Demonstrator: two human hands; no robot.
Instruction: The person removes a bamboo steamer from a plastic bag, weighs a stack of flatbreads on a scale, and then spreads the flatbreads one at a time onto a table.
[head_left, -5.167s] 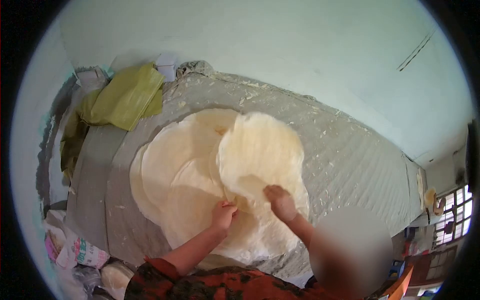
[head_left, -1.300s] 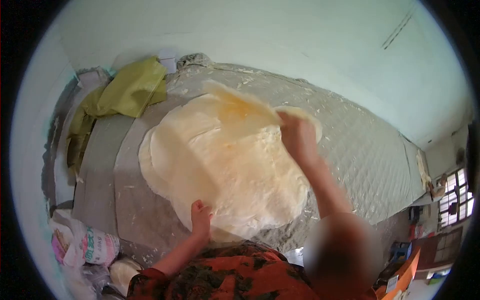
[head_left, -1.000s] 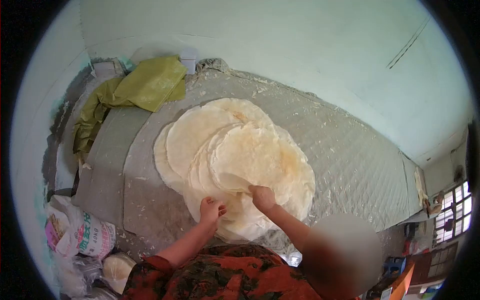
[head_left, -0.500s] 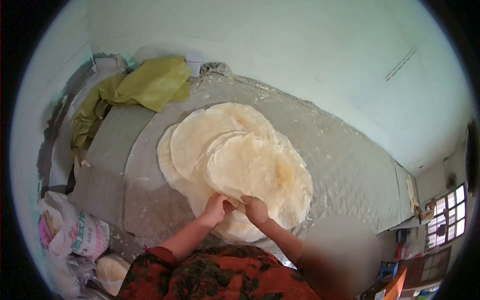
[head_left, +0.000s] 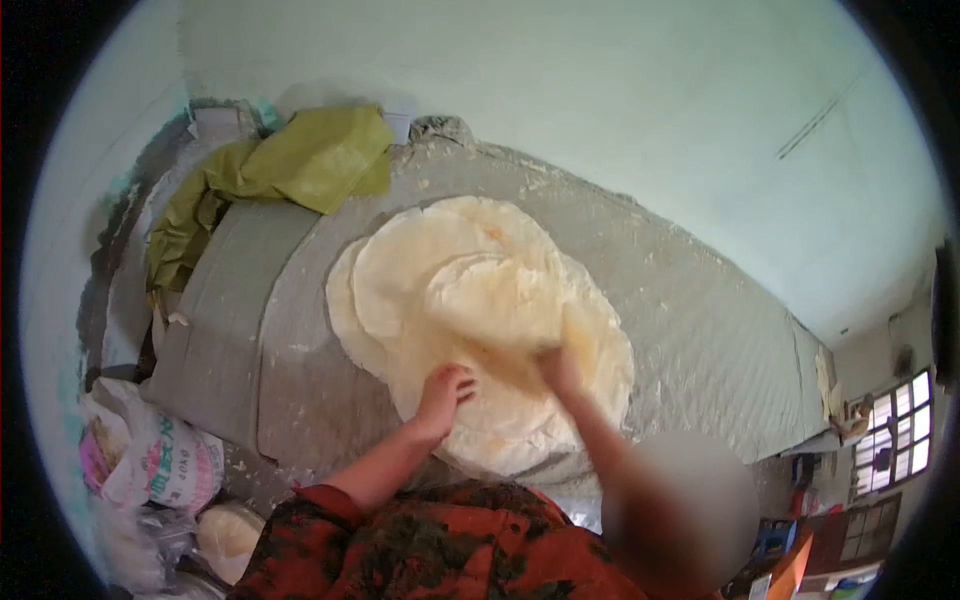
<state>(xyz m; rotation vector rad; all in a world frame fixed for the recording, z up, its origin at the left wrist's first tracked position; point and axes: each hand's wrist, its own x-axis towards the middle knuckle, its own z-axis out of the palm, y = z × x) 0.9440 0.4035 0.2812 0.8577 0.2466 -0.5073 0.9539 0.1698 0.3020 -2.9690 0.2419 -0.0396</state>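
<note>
Several large, thin, pale round sheets [head_left: 400, 285], like flatbreads, lie overlapped in a pile on a grey cloth-like cover. The top sheet [head_left: 495, 295] is partly raised and folded back, its near edge smeared by motion. At that edge, my right hand [head_left: 558, 370] is blurred, with its fingers closed where the sheet's edge meets them. My left hand [head_left: 447, 392] rests over the near left part of the pile, fingers loosely bent and apart, with nothing visible in them.
A yellow-green sheet of material [head_left: 315, 160] lies at the back left, against the wall. A printed white sack [head_left: 165, 455] stands at the lower left, beside another pale round stack [head_left: 228, 540]. The grey cover [head_left: 690, 320] runs off to the right, scattered with pale flakes.
My hands have moved apart. The right went up and to the right, and the top sheet's near edge rose with it. The left loosened from the edge and shifted slightly up.
</note>
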